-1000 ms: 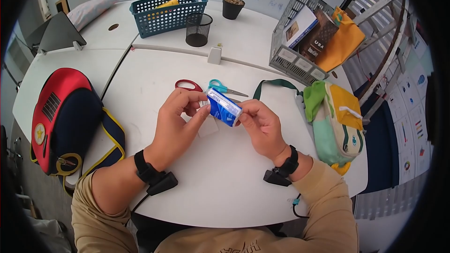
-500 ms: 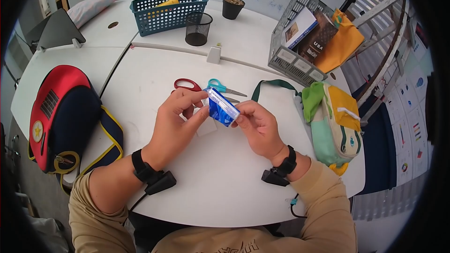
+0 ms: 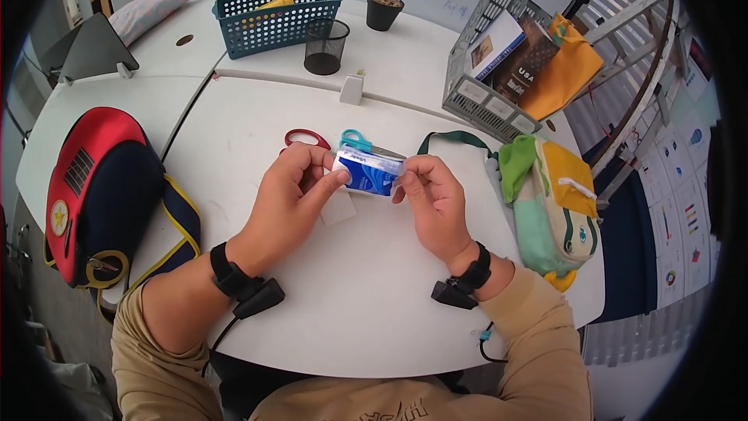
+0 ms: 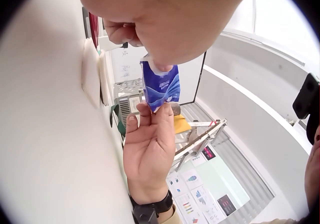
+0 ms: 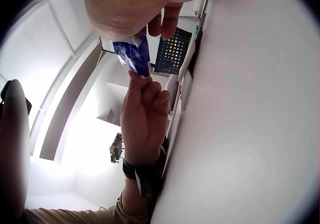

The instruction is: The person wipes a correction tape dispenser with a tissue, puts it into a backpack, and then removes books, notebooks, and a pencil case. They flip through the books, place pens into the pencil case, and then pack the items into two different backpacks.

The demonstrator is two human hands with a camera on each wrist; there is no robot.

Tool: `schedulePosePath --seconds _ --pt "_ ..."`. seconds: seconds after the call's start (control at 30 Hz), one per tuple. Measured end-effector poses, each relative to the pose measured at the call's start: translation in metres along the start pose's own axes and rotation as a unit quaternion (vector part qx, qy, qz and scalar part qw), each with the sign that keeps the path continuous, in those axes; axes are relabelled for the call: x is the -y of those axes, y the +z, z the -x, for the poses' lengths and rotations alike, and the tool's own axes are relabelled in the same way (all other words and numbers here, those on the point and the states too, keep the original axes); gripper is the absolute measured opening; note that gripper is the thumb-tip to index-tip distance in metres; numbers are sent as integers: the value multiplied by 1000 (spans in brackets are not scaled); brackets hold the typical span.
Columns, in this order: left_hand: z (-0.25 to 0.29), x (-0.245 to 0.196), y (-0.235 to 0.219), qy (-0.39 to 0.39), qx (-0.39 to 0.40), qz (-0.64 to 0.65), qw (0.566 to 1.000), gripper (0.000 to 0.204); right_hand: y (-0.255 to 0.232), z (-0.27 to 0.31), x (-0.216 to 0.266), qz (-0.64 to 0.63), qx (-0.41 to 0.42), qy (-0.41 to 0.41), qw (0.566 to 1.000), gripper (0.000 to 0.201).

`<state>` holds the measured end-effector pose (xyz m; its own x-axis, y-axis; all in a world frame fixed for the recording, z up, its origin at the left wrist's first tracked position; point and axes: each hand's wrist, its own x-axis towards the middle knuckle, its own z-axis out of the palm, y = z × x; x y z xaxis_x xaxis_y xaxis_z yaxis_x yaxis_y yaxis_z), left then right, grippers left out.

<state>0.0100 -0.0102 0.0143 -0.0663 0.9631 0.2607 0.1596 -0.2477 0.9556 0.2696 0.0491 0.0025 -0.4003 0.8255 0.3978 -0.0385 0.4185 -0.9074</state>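
A small blue-and-white tissue pack [image 3: 368, 174] is held up over the white table between both hands. My left hand [image 3: 287, 199] pinches its left end between thumb and fingers. At the right end, the thumb and fingers of my right hand [image 3: 438, 210] pinch the clear wrapper. The left wrist view shows the pack's blue printed face [image 4: 162, 86]; in the right wrist view its shiny plastic [image 5: 134, 54] looks creased. Behind the pack lie teal-handled scissors [image 3: 356, 139] and red-handled scissors [image 3: 308, 138], partly covered. A flat white square [image 3: 339, 210] lies below the pack.
At left sits a red and navy bag [image 3: 109, 195]; at right, a green and yellow bag [image 3: 549, 210]. Along the back stand a teal basket [image 3: 276, 31], a black mesh cup [image 3: 323, 58], a plant pot [image 3: 383, 14] and a grey crate [image 3: 491, 109] with books.
The pack has turned from a slant to nearly level, its printed face now toward the head camera. Both hands keep their pinch on it.
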Motion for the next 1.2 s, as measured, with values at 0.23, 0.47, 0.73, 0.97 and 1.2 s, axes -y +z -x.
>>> schedulePosePath --seconds 0.23,0.47,0.73,0.97,1.2 --pt "1 8 1 8 34 0 999 21 3 -2 -3 -25 -30 -17 999 16" --pt "2 -1 -3 -34 66 -6 997 21 3 -4 -4 -13 -35 -8 999 16" --pt "-16 16 -21 -62 -51 115 990 28 -21 -20 -21 -37 -177 -29 983 19" --pt "-10 3 -13 -19 -16 109 994 19 -27 -23 -35 -85 -182 -22 979 19" --pt "-8 6 -12 -72 37 65 995 12 -28 -20 -36 -82 -172 -6 982 20"
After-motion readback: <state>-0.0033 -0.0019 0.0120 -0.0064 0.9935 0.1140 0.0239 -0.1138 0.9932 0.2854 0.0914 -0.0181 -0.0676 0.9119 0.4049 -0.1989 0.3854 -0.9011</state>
